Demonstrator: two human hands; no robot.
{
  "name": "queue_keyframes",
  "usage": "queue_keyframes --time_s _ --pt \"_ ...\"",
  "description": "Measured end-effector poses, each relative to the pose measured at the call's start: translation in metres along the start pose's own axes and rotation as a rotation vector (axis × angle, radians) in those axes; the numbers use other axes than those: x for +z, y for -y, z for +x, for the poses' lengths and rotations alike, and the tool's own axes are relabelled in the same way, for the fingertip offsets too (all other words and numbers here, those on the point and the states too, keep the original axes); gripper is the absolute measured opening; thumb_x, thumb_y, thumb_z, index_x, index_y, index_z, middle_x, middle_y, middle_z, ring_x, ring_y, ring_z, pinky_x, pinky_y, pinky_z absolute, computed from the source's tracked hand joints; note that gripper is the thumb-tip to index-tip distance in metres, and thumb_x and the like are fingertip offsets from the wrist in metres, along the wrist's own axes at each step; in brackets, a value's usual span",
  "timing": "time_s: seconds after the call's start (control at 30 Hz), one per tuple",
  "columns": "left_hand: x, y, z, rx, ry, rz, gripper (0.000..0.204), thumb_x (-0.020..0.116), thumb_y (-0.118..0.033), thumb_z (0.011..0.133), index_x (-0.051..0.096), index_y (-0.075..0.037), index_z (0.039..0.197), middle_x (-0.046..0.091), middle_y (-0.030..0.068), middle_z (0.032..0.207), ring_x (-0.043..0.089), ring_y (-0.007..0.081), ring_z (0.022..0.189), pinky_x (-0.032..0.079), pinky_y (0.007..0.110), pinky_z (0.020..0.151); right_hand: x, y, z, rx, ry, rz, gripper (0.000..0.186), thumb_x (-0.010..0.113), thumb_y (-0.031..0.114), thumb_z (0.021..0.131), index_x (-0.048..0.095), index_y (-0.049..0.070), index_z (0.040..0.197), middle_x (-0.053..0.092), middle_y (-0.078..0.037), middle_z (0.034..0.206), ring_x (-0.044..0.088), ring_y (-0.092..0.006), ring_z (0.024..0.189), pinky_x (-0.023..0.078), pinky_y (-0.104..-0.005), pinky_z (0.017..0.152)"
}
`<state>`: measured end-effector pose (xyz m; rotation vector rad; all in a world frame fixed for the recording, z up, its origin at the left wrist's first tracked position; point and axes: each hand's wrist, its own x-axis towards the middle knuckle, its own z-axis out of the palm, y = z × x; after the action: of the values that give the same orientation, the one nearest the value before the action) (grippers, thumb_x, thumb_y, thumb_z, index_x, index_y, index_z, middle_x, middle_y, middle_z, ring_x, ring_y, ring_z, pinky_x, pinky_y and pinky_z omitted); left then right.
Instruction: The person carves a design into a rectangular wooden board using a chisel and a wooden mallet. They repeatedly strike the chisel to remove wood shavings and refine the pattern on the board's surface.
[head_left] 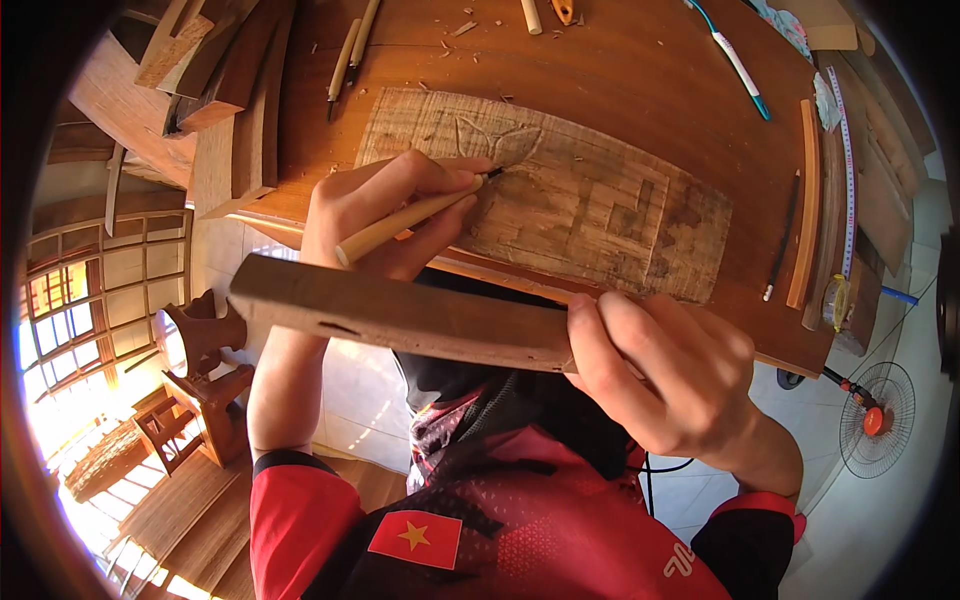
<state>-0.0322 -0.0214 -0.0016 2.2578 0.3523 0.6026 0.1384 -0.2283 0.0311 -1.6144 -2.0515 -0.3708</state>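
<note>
My left hand (395, 205) is closed around the pale round handle of a carving chisel (405, 222). The chisel's dark tip meets the surface of a wooden board (600, 225), just below a carved leaf-like shape (495, 140). Shallow cut lines also show farther right on the board. In my right hand (670, 365) is one end of a thick brown wooden bar (420, 318). The bar reaches left in front of my left wrist, its far end below the chisel's handle end; whether they touch, I cannot tell.
The board lies along the near edge of a brown table (620, 75). Two more chisels (346, 62) and stacked planks (225, 110) are at the left. A toothbrush (738, 65), pencil (782, 235), wood strip (806, 205) and tape measure (848, 170) lie right. A fan (875, 420) stands beyond.
</note>
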Motion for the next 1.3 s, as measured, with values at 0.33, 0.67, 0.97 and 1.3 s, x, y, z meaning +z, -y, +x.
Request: queue_keyframes --time_s 0.33,0.67,0.97,1.3 --pt "-0.003 0.005 -0.001 0.005 -0.016 -0.007 0.012 0.075 0.002 0.087 0.067 -0.001 0.096 0.078 0.0124 0.103 0.076 0.0183 0.082 0.059 0.029 0.070 0.001 0.002 0.000 -0.048 -0.069 -0.012 0.015 0.068 0.013 0.077 0.072 0.009 0.091 0.059 -0.001 0.080 0.053 -0.0088 0.056 0.037 -0.0206 0.045" --pt "-0.004 0.004 0.005 0.077 0.014 0.061 0.016 0.076 0.006 0.085 0.064 0.000 0.093 0.078 0.0149 0.106 0.077 0.0167 0.084 0.061 0.026 0.069 0.004 0.000 0.006 -0.055 -0.065 -0.038 0.015 0.067 0.011 0.075 0.071 0.009 0.090 0.059 -0.001 0.079 0.052 -0.0088 0.056 0.037 -0.0208 0.045" --pt "0.006 0.004 -0.005 -0.055 -0.092 -0.037 0.014 0.078 -0.001 0.086 0.064 -0.002 0.089 0.079 0.0119 0.100 0.076 0.0195 0.080 0.058 0.029 0.066 0.000 0.002 0.009 -0.042 -0.047 -0.061 0.016 0.068 0.009 0.075 0.071 0.007 0.090 0.060 -0.003 0.080 0.050 -0.0105 0.055 0.037 -0.0214 0.043" --pt "0.008 0.010 0.000 -0.052 -0.105 0.006 0.018 0.081 0.000 0.083 0.069 0.000 0.096 0.079 0.0116 0.104 0.074 0.0156 0.085 0.058 0.027 0.074 -0.022 0.009 0.005 0.037 0.035 -0.052 0.015 0.068 0.005 0.076 0.072 0.005 0.091 0.061 -0.004 0.078 0.050 -0.0111 0.055 0.040 -0.0220 0.044"
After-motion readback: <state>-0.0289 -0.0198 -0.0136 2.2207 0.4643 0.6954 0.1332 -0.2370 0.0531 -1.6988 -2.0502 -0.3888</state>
